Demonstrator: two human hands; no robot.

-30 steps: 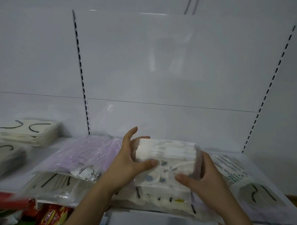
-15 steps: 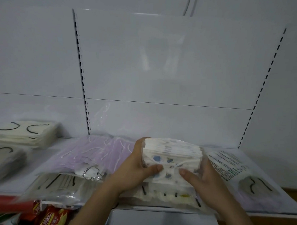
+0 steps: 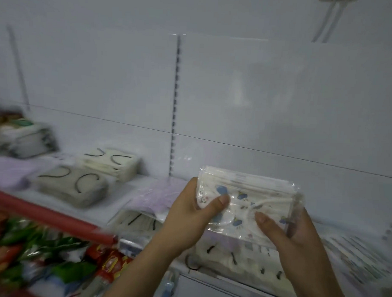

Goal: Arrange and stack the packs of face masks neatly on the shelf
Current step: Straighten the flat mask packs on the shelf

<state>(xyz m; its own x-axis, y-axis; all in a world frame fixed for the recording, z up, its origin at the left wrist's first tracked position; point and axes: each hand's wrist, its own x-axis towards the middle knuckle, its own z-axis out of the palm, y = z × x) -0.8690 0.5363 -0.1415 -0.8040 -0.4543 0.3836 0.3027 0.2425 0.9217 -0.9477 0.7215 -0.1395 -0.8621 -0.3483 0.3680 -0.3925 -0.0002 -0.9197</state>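
Both hands hold one clear-wrapped pack of printed masks (image 3: pixel 246 194) above the front of the white shelf (image 3: pixel 145 184), lifted clear of the packs lying beneath it. The left hand (image 3: pixel 193 211) grips the pack's left end, thumb curled over the top face, fingers hidden behind. The right hand (image 3: pixel 292 234) grips the right end, thumb pressed on the front face, fingers wrapped under the plastic edge. The pack sits roughly level, with blue and dark cartoon prints showing through the wrapper. Directly below lies a cream pack with dark ear loops (image 3: pixel 237 261), and just left of it a lilac pack (image 3: pixel 149 197) rests on another cream one. Farther left on the shelf, two beige stacks (image 3: pixel 73 186) sit near each other, one behind the other. A red rail (image 3: pixel 54 219) crosses the lower left over blurred snack packets (image 3: pixel 31 249).
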